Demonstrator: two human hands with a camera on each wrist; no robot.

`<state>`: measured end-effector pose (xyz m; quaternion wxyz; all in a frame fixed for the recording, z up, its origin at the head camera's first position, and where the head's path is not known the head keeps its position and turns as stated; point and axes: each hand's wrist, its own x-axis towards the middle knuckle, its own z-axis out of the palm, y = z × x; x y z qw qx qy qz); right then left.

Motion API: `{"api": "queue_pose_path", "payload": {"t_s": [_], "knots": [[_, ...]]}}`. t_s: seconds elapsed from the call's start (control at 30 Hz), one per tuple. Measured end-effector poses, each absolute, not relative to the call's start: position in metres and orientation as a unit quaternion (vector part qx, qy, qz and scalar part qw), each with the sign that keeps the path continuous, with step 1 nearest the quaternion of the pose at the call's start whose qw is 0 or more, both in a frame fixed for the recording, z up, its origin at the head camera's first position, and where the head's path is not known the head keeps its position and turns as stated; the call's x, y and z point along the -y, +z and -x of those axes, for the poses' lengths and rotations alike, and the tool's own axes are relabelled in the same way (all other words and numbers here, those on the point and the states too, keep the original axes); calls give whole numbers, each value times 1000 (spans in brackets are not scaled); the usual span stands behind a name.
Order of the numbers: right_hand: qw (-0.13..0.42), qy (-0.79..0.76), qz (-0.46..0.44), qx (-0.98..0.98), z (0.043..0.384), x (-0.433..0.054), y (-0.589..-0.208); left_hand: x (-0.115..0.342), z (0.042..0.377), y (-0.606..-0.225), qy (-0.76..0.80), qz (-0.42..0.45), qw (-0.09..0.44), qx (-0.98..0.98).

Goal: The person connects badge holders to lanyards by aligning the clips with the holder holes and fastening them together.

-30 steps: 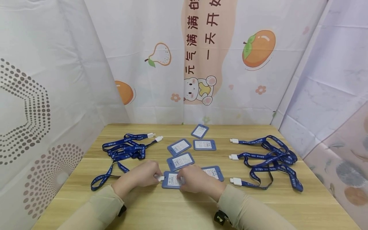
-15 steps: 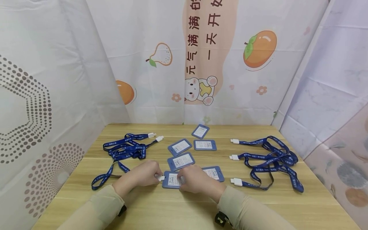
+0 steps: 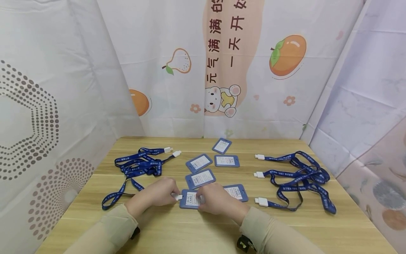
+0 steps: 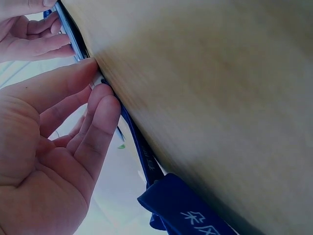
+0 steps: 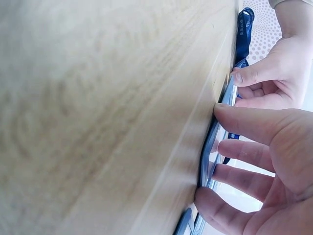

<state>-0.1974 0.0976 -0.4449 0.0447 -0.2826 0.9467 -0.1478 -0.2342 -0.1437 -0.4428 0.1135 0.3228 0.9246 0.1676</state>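
My left hand (image 3: pixel 158 193) pinches the white plastic clip (image 3: pixel 179 198) of a blue printed lanyard (image 3: pixel 118 195) between thumb and fingers. That clip meets the left end of a blue badge holder (image 3: pixel 188 205), which lies flat with a white ID/IC card label. Over the holder's right part is my right hand (image 3: pixel 217 199), gripping it by its long edges. In the right wrist view, the thumb and fingers spread along the badge holder (image 5: pixel 209 152). The left wrist view shows the lanyard strap (image 4: pixel 144 152) trailing from the pinching fingers. Whether clip and slot are joined is hidden.
Several other blue badge holders (image 3: pixel 200 178) lie behind and right of my hands. More lanyards (image 3: pixel 139 165) are bunched at the back left. On the right, three lanyards (image 3: pixel 298 173) have white clips pointing left. Curtains hang beyond the wooden table (image 3: pixel 177 233).
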Motion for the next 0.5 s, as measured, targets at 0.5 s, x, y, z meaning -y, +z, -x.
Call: {"api": "queue_pose_path", "payload": {"t_s": [0.5], "knots": [[52, -152, 275, -948, 197, -91, -444, 145, 236, -443, 170, -330, 114, -921]]}}
